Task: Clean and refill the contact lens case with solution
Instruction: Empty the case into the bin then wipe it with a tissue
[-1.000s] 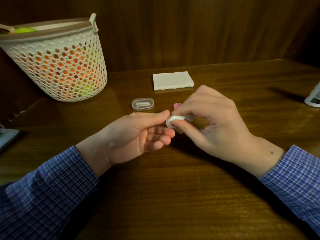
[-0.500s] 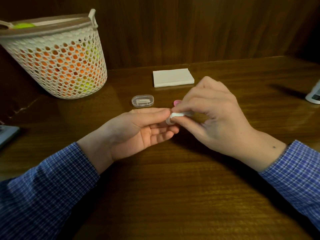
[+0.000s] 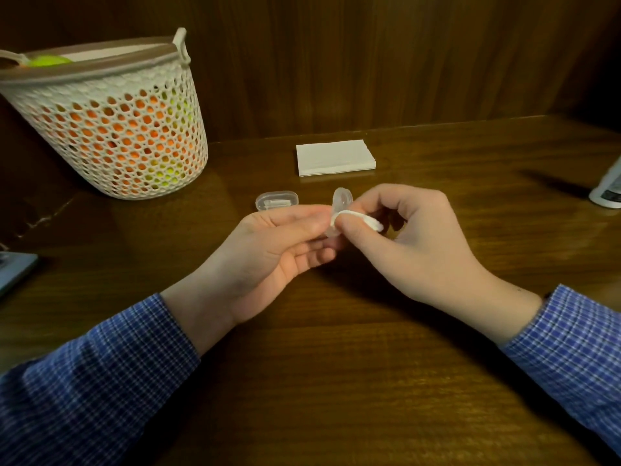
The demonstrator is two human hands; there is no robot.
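My left hand pinches a small clear contact lens case between thumb and fingers, holding it on edge above the wooden table. One round well shows above my fingers. My right hand grips a rolled piece of white tissue and presses its end against the case. The lower part of the case is hidden behind my fingers. The solution bottle, white with a dark label, stands at the far right edge, partly cut off.
A small clear oval box lies just behind my left hand. A folded stack of white tissues sits farther back. A white mesh basket with orange and green contents stands at the back left. A grey object lies at the left edge.
My right hand has opened up and turned, so the tissue and the clear well of the case now show. The pink piece seen behind the fingers before is out of sight.
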